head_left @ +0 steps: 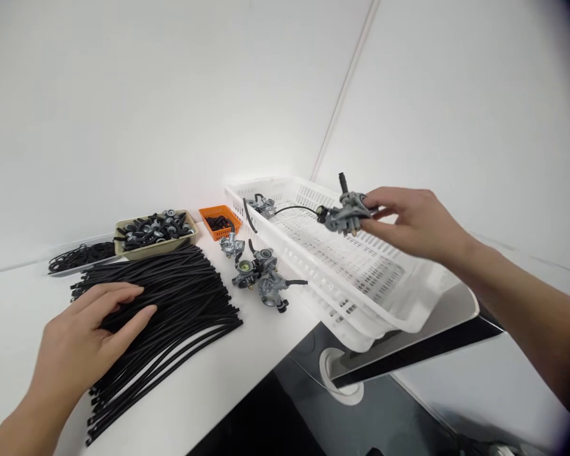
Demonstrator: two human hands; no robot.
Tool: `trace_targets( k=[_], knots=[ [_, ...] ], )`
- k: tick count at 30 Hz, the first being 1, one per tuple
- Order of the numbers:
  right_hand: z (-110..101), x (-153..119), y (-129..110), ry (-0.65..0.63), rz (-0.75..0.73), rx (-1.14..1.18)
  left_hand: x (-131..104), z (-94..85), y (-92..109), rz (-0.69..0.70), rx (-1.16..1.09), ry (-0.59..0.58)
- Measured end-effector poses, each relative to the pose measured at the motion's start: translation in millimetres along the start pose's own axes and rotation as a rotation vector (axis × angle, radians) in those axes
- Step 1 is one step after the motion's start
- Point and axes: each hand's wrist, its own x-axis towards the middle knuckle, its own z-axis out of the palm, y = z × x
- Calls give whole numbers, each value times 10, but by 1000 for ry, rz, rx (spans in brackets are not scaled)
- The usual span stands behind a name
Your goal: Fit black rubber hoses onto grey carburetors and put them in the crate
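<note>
A: R hand (pixel 408 218), what's it got?

B: A metal carb (pixel 348 214), pinched btwn thumb & fingers, held up over the wht basket (pixel 323 272).

A: And the L hand (pixel 83 329)?

B: Nothing seen in its grip. Fingers loosely bent, thumb spread apart from them, over the blk hoses (pixel 171 304), well left of the wht basket. Can't tell if it's touching them.

A: Other carbs?

B: A few loose carbs (pixel 270 288) bunched on the desk (pixel 247 342), just left of the wht basket. Also some stored carbs (pixel 266 207) inside the wht basket, at its far L end. A thin blk line (pixel 294 208) runs btwn those & the held one; can't tell which it's on.

A: Bins?

B: Orange bin (pixel 223 234) w/ small blk pcs (pixel 217 222), near the wht basket's far L end. Tan bin (pixel 166 248) further left of the wht basket, heaped w/ blk-&-silver fittings (pixel 156 228). Past that, thin blk loops (pixel 83 254).
</note>
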Motion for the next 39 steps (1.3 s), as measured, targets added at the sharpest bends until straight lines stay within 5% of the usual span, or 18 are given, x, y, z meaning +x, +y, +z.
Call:
trace_targets(
  k=[4,8,12,17,27,39],
  knots=[
    [90,-608,-708,-62,-238,238,26,-63,143,3,-41,-1],
    [662,-1111,-1122,-12,-296,247,22,-79,192,-1,-99,42],
    [1314,-1331,-1199,189,-373,99,20,-77,186,29,-131,54],
    [1764,-1358,-1092,124,-381,-66,19,-84,193,32,-154,56],
    [2058,-1372,-1168,42,-243,-117,17,-55,182,64,-137,58],
    [2173,-1259,-1160,78,-181,-120,1,-48,181,65,-117,36]
  ],
)
